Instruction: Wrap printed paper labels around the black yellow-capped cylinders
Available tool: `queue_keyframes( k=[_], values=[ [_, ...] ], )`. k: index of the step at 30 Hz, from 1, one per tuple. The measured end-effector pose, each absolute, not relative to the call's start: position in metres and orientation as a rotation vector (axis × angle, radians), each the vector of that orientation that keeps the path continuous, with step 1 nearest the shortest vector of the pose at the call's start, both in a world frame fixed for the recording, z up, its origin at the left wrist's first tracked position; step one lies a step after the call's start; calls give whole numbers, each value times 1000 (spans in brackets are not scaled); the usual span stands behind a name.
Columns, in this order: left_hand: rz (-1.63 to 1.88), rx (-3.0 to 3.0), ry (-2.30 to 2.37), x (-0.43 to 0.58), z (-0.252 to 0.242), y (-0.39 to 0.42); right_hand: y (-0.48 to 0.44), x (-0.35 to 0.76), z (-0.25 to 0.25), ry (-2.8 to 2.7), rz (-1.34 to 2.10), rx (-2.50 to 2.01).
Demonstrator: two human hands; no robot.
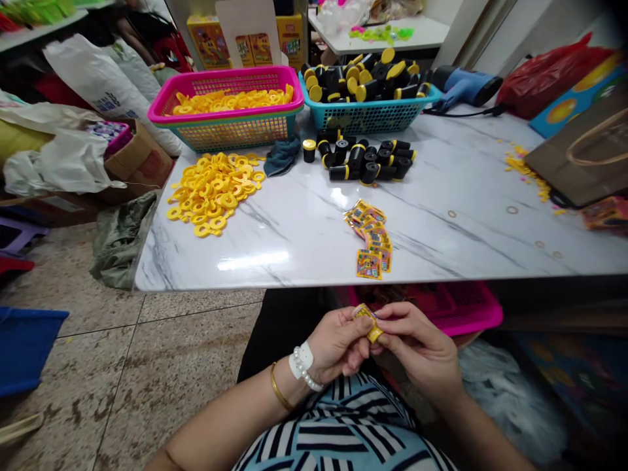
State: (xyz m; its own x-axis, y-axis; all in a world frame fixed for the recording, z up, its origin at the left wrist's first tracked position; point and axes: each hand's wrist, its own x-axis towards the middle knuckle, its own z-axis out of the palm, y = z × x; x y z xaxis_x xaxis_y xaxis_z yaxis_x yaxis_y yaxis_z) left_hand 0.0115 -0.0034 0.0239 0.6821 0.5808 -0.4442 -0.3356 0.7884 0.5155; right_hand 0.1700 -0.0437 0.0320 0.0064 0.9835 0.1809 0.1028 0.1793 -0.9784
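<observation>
Over my lap, just off the table's front edge, my left hand point(343, 340) pinches a small yellow printed packet point(369, 322) between thumb and fingers. My right hand point(417, 343) grips the packet's right side with its fingertips. What lies under the fingers is hidden. Beyond the hands, a loose row of similar yellow printed packets point(369, 263) overlaps on the marble-patterned table point(294, 242). Further back lie several black cylinders with yellow rims point(360, 157). A heap of yellow ring-shaped plastic pieces point(216, 190) spreads over the table's left part.
A pink basket point(161, 104) of yellow pieces and a blue basket point(363, 118) of black cylinders stand at the back. Between the heaps lies a dark cloth point(282, 157). A blue heat gun point(466, 86) and a brown paper bag point(583, 154) occupy the right. Below the table is a pink tray point(471, 320).
</observation>
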Motion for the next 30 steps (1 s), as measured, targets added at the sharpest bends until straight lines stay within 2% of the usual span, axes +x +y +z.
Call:
queue_keyframes(
  k=[5,8,11,15,22,30],
  values=[
    [435,688,720,27,24,-9,-49,210,25,-1592,493,-1431],
    [699,1368,999,19,37,-7,-45,234,23,-1744,181,-1518],
    [995,2140,1132,10,48,12,-29,242,29,-1757,13,-1467],
    [1128,2660,1205,6,42,43,0,227,53,-1718,-120,-1354],
    [1271,2637,1183,-7,36,42,52,201,89,-1902,-86,-1203],
    [1324,2549,1490,-35,57,66,221,205,101,-1925,-159,-1746]
  ],
)
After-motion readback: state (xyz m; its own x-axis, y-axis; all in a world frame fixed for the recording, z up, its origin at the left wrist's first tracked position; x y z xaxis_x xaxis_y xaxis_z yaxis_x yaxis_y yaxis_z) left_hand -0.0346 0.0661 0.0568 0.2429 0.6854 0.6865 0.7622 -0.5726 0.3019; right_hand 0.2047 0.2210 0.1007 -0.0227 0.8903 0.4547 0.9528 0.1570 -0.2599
